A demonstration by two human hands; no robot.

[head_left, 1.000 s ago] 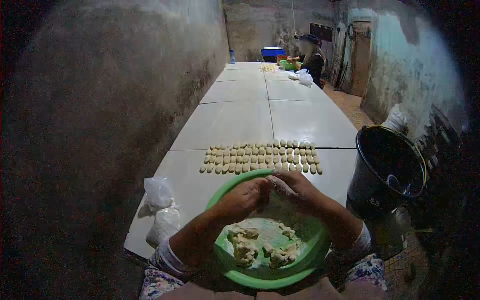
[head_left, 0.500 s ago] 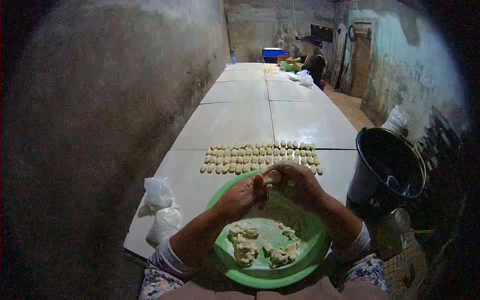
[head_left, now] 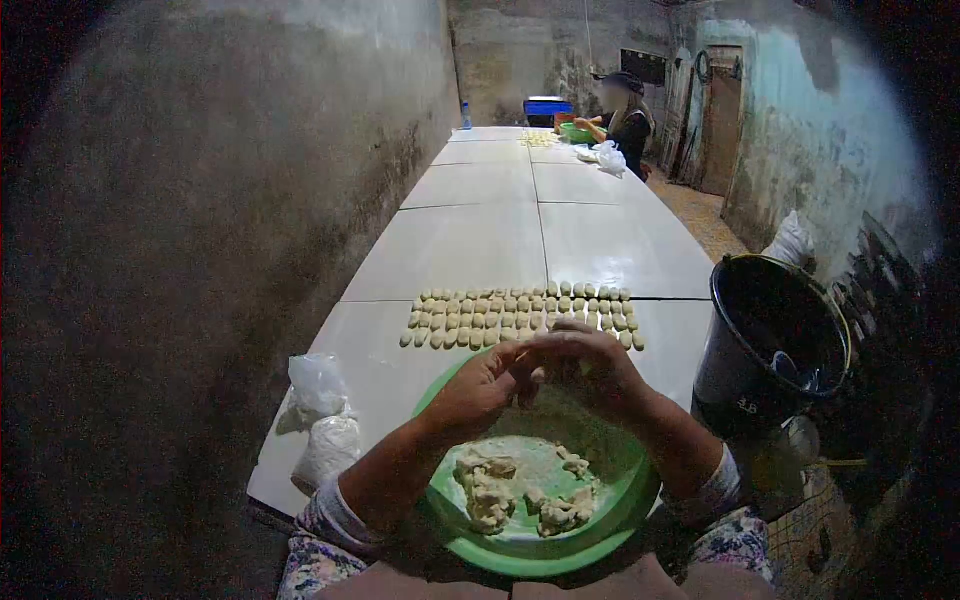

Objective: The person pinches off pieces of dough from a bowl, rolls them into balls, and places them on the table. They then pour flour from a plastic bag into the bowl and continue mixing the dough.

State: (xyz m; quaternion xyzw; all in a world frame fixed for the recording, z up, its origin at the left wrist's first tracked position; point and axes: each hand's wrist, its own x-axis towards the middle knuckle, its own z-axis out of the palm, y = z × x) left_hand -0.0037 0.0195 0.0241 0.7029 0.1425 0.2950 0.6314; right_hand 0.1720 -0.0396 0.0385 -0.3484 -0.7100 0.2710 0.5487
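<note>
Over the far half of a green basin (head_left: 545,567), my left hand (head_left: 478,392) and my right hand (head_left: 600,368) are pressed together. Between them is a small piece of dough, covered by the fingers now; half a second ago it showed there. My right fingers lie across the top of my left ones. Below, lumps of torn dough (head_left: 488,495) and smaller scraps (head_left: 566,512) rest on the floury basin bottom. Just beyond the hands, several small oval dough pieces (head_left: 480,320) lie in rows on the white table (head_left: 460,240).
Two plastic bags of white powder (head_left: 330,445) lie by the table's left edge. A black bucket (head_left: 735,350) stands at the right. At the far end another person (head_left: 628,125) works over a green basin (head_left: 577,132), near more dough pieces (head_left: 538,138) and a blue crate (head_left: 548,107).
My right hand has closed over the dough piece, which showed between my fingers before and is hidden now. Both hands stay above the basin.
</note>
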